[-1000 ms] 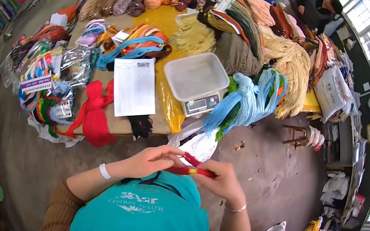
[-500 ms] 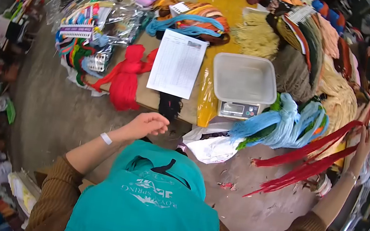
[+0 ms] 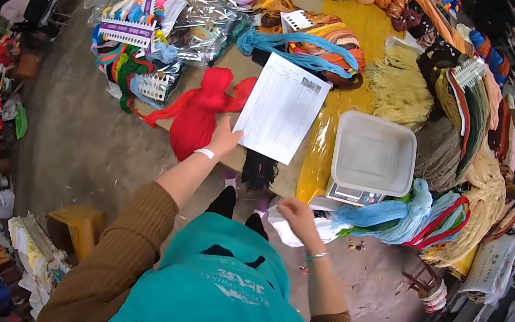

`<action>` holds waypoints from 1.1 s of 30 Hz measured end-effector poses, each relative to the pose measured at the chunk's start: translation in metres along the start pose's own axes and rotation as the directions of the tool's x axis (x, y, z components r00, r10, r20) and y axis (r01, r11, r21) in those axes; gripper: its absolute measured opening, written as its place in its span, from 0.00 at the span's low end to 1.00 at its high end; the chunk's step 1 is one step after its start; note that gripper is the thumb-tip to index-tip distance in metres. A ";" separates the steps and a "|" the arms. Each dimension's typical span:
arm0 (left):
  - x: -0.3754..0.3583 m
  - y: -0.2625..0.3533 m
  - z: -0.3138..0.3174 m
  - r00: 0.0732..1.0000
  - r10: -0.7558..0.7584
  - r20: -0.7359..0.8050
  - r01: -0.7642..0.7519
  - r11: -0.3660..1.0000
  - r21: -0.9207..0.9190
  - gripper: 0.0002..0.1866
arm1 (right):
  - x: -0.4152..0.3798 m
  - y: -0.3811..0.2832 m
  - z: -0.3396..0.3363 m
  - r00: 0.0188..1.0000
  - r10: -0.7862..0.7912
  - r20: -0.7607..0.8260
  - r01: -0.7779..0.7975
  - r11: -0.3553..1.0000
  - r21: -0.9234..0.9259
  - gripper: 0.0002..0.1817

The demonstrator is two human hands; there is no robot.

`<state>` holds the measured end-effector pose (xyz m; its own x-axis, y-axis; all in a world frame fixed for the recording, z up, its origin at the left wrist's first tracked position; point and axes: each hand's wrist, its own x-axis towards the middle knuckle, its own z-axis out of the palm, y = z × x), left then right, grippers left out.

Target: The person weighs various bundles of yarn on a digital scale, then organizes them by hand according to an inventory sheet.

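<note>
My left hand [image 3: 225, 139] is at the lower left edge of a printed sheet [image 3: 283, 108], its fingers touching the paper. Beside it lies a bundle of red yarn [image 3: 195, 121], with black yarn [image 3: 259, 171] showing below the sheet. My right hand [image 3: 299, 220] is curled near the table's front edge by white plastic [image 3: 283, 230]; whether it holds anything is hidden. To its upper right, a clear plastic tub [image 3: 374, 154] stands on a digital scale [image 3: 354, 195]. Light blue yarn [image 3: 390, 216] lies right of the scale, with red strands [image 3: 442, 225] across it.
Packed colour skeins [image 3: 126, 32] lie at the table's left. Blue and brown yarn [image 3: 308, 51] sits behind the sheet. Cream yarn [image 3: 476, 202] and grey yarn [image 3: 442, 150] are heaped on the right. A stool [image 3: 420, 281] stands on the floor.
The red strands have left my right hand and now lie with the light blue yarn. My right hand has come in toward my body. My left hand has reached the sheet. The view has shifted.
</note>
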<state>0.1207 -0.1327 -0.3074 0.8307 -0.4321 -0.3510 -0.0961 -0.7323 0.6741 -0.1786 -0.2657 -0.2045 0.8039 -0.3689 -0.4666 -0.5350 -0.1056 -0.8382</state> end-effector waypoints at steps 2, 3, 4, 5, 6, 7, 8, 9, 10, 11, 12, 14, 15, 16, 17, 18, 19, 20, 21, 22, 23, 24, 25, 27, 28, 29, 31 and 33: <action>0.023 -0.019 0.021 1.000 0.005 0.000 -0.004 0.989 -0.149 0.31 | 0.018 0.002 0.026 1.000 0.023 -0.013 -0.021 0.994 0.111 0.12; 0.030 -0.023 0.020 1.000 0.003 0.018 0.000 0.989 -0.149 0.31 | 0.027 0.006 0.033 0.999 0.049 0.017 -0.050 0.997 0.062 0.12; 0.030 -0.010 0.003 0.992 -0.017 0.126 0.030 0.994 -0.102 0.26 | 0.035 0.008 0.035 0.998 0.062 0.011 -0.062 0.996 0.065 0.12; 0.029 0.005 -0.015 0.972 -0.041 0.230 0.054 0.997 -0.049 0.21 | 0.043 0.011 0.037 0.998 0.055 0.000 -0.055 0.998 -0.033 0.13; 0.020 0.012 -0.028 0.997 0.065 0.046 -0.063 0.996 -0.058 0.13 | 0.051 0.014 0.038 0.999 0.045 -0.009 -0.046 0.991 -0.129 0.13; 0.018 0.002 -0.042 0.981 0.184 -0.062 -0.185 0.982 -0.021 0.12 | 0.064 0.022 0.040 0.998 0.039 -0.057 -0.046 0.990 -0.133 0.14; 0.018 -0.012 -0.063 0.939 0.303 -0.163 -0.302 0.953 0.029 0.12 | 0.076 0.016 0.038 0.992 0.078 -0.103 -0.089 0.990 -0.108 0.14; 0.016 -0.022 -0.083 0.942 0.260 -0.211 -0.265 0.964 0.005 0.11 | 0.090 0.010 0.035 0.982 0.117 -0.149 -0.130 0.988 -0.081 0.14; 0.016 -0.037 -0.102 0.963 0.206 -0.175 -0.239 0.951 -0.196 0.11 | 0.110 0.023 0.040 0.968 0.087 -0.236 -0.111 0.990 -0.090 0.13; 0.011 -0.040 -0.120 0.973 0.169 -0.159 -0.208 0.939 -0.275 0.11 | 0.125 0.017 0.039 0.950 0.035 -0.312 -0.068 0.993 -0.094 0.13; 0.007 -0.042 -0.138 0.981 0.131 -0.144 -0.174 0.919 -0.353 0.11 | 0.144 0.008 0.039 0.923 -0.019 -0.383 -0.022 0.994 -0.103 0.13; 0.009 -0.062 -0.151 0.989 0.062 -0.135 -0.110 0.916 -0.387 0.12 | 0.181 -0.003 0.044 0.849 0.004 -0.528 -0.052 0.996 -0.077 0.14; 0.008 -0.066 -0.157 0.994 0.021 -0.105 -0.065 0.896 -0.440 0.12 | 0.200 -0.009 0.044 0.819 0.021 -0.574 -0.072 0.995 -0.065 0.15; 0.007 -0.070 -0.162 0.997 -0.020 -0.073 -0.019 0.871 -0.490 0.12 | 0.219 -0.015 0.045 0.786 0.039 -0.617 -0.090 0.995 -0.051 0.16; 0.010 -0.079 -0.160 0.996 -0.042 -0.073 -0.001 0.857 -0.516 0.12 | 0.232 -0.026 0.044 0.767 0.235 -0.598 -0.150 0.971 0.188 0.21; 0.012 -0.088 -0.159 0.996 -0.042 -0.080 -0.004 0.859 -0.512 0.12 | 0.246 -0.038 0.047 0.707 0.294 -0.644 -0.143 0.950 0.277 0.25; 0.012 -0.089 -0.156 0.996 -0.064 -0.068 0.012 0.812 -0.584 0.12 | 0.259 -0.043 0.050 0.641 0.357 -0.679 -0.129 0.923 0.363 0.30; 0.012 -0.090 -0.154 0.995 -0.086 -0.054 0.030 0.758 -0.651 0.12 | 0.287 -0.009 0.056 0.646 0.333 -0.687 -0.051 0.917 0.396 0.36; 0.012 -0.094 -0.155 0.996 -0.089 -0.013 0.056 0.732 -0.679 0.12 | 0.294 -0.012 0.052 0.672 0.324 -0.666 -0.011 0.904 0.428 0.35; 0.011 -0.093 -0.156 0.995 -0.094 -0.016 0.058 0.735 -0.675 0.12 | 0.296 -0.018 0.050 0.697 0.313 -0.645 0.026 0.888 0.460 0.34; 0.010 -0.088 -0.158 0.997 -0.080 -0.010 0.055 0.762 -0.645 0.12 | 0.298 -0.018 0.046 0.694 0.425 -0.581 -0.099 0.856 0.507 0.32; 0.008 -0.083 -0.159 0.998 -0.068 -0.003 0.052 0.788 -0.614 0.12 | 0.300 -0.017 0.045 0.648 0.463 -0.605 -0.107 0.841 0.530 0.30; 0.007 -0.076 -0.162 0.998 -0.063 -0.013 0.043 0.808 -0.588 0.12 | 0.305 -0.001 0.046 0.597 0.503 -0.625 -0.117 0.825 0.553 0.28; 0.008 -0.065 -0.170 0.997 -0.058 -0.043 0.024 0.825 -0.565 0.12 | 0.298 0.021 0.045 0.583 0.499 -0.641 -0.094 0.825 0.557 0.25; 0.010 -0.061 -0.170 0.996 -0.042 -0.077 -0.007 0.838 -0.545 0.12 | 0.278 0.010 0.037 0.675 0.523 -0.520 -0.006 0.709 0.705 0.24; 0.014 -0.067 -0.168 0.993 -0.004 -0.116 -0.056 0.856 -0.514 0.11 | 0.259 -0.001 0.029 0.765 0.506 -0.398 0.062 0.557 0.828 0.24; 0.016 -0.056 -0.167 0.994 0.043 -0.105 -0.090 0.860 -0.502 0.11 | 0.210 -0.023 0.022 0.884 0.357 -0.302 0.198 0.299 0.933 0.23; 0.019 -0.048 -0.164 0.982 0.173 -0.080 -0.191 0.891 -0.412 0.10 | 0.158 -0.025 0.020 0.958 0.234 -0.167 0.175 -0.016 0.984 0.24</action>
<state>0.2312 -0.0195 -0.2399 0.8428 -0.5088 -0.1758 -0.0183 -0.3535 0.9353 -0.0326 -0.3026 -0.2632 0.6016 -0.5322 -0.5957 0.4053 0.8460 -0.3464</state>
